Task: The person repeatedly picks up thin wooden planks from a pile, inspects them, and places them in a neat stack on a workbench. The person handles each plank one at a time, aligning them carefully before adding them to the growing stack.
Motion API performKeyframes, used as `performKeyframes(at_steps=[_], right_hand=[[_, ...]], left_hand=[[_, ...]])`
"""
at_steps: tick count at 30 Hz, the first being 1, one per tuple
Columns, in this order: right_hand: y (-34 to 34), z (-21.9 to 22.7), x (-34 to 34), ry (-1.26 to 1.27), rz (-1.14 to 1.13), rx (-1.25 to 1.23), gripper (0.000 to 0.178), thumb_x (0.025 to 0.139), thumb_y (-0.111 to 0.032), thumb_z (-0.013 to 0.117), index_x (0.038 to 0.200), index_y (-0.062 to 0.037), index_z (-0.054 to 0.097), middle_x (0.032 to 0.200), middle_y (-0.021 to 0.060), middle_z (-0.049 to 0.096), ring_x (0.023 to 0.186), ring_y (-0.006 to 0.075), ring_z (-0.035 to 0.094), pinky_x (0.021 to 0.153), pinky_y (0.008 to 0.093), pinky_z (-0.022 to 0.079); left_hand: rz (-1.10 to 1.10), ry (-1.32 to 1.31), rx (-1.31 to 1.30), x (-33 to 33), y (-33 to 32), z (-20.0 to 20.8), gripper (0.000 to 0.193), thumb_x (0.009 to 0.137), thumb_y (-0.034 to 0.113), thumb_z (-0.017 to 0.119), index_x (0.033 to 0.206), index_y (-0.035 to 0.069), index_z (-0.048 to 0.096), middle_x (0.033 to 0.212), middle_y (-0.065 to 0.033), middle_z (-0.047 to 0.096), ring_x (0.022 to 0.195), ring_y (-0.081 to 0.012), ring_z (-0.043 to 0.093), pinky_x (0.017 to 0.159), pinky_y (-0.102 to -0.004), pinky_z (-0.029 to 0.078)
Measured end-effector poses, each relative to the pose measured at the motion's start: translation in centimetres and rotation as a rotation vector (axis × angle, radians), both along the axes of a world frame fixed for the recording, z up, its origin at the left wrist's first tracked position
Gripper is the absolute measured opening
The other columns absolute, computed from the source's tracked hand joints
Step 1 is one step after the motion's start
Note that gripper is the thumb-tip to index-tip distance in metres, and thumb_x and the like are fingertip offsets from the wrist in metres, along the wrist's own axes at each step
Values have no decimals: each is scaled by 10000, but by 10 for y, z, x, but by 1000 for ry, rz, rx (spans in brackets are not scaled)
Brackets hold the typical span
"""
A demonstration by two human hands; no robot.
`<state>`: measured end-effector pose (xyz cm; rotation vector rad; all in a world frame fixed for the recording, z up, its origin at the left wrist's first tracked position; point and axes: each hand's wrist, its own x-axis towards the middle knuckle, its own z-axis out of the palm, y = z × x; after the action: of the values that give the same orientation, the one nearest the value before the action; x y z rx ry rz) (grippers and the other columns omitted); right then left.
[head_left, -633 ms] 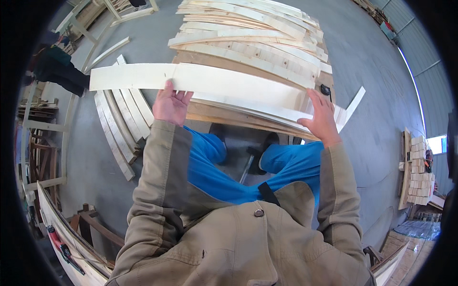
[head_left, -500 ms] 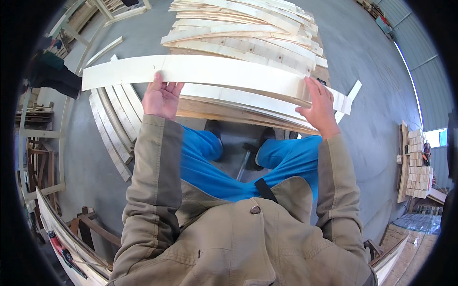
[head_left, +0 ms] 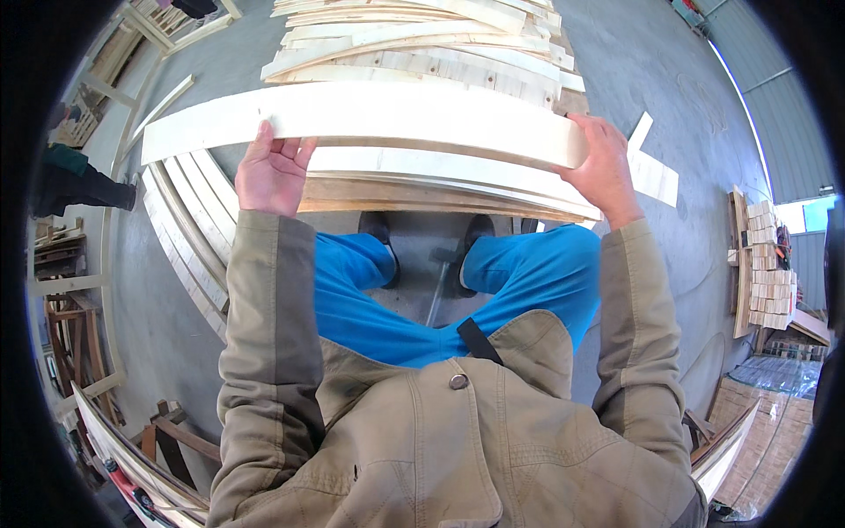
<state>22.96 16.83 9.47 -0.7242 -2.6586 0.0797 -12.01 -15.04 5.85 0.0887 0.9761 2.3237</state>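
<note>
A long pale wooden board (head_left: 370,113) lies crosswise in front of me, its broad face turned up. My left hand (head_left: 273,180) grips its near edge toward the left, thumb on the face and fingers underneath. At the right end, my right hand (head_left: 606,167) is closed round the board, fingers over the far corner and thumb at the near one. Below and beyond it is a pile of similar boards (head_left: 422,62); some boards (head_left: 422,164) of that pile show between the held one and my knees.
More boards (head_left: 185,233) lie fanned on the floor at left, and another board (head_left: 654,179) sticks out at right. A bundle of short wood pieces (head_left: 772,295) stands far right. A person (head_left: 75,180) is at the far left, beside a wooden frame (head_left: 107,255).
My right hand, with fingers apart at the board's right end before, has closed round that end. The head view has shifted a little, and the left grip stays the same.
</note>
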Motion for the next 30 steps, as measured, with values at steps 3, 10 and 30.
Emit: performKeyframes(at_steps=[3, 10, 30], right_hand=[[13, -4, 12, -10, -34, -42, 770, 735, -268, 946, 1406, -127, 597, 1324, 129, 650, 1314, 354, 568, 1169, 511, 379], [52, -21, 64, -12, -206, -122, 756, 703, -259, 947, 1372, -119, 625, 1288, 129, 661, 1283, 344, 589, 1147, 510, 387], [97, -133, 89, -157, -314, -345, 817, 668, -243, 950, 1382, -62, 598, 1288, 177, 657, 1263, 386, 590, 1134, 510, 398]], left_hand=[[-92, 18, -84, 3, 8, -16, 344, 1133, 277, 530, 1380, 45, 585, 1364, -152, 684, 1277, -299, 664, 1102, -490, 549], [-325, 395, -693, 28, 32, -83, 532, 1010, 161, 725, 1485, 1, 546, 1467, -178, 612, 1368, -293, 584, 1141, -447, 483], [-671, 1219, -1157, 57, 127, -149, 640, 842, 208, 861, 1406, 16, 627, 1432, -210, 636, 1344, -376, 598, 1155, -440, 476]])
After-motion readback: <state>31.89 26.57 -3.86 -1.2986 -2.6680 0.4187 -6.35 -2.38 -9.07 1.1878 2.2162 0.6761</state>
